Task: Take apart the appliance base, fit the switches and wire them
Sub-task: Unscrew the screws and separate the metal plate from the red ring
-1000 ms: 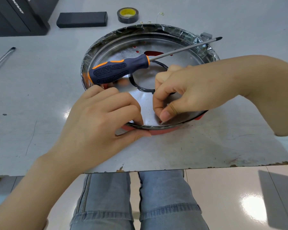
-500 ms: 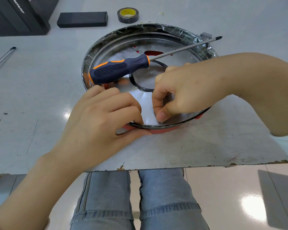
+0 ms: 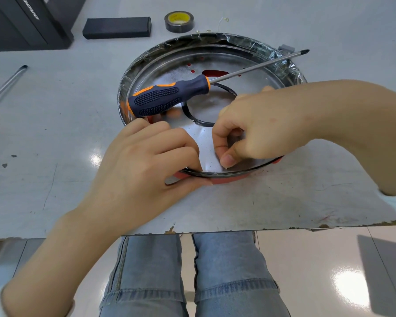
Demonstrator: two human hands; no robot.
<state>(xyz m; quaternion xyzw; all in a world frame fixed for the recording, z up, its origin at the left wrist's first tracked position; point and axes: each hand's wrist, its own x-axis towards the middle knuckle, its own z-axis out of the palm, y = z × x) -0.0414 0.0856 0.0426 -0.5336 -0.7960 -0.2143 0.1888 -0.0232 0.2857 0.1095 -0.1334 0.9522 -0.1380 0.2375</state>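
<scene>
Still taking-apart step. Left hand (image 3: pixel 146 161) grips base (image 3: pixel 215 58) rim. Right hand (image 3: pixel 249 131) fingers pinch something tiny, maybe screw. Next: lift it out carefully.

Round shiny metal appliance base (image 3: pixel 169 72) flat on table, red underside

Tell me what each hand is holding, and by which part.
The left hand grips the appliance base by its near rim, thumb outside. The right hand pinches at something tiny inside the near rim; what it is cannot be told.
</scene>
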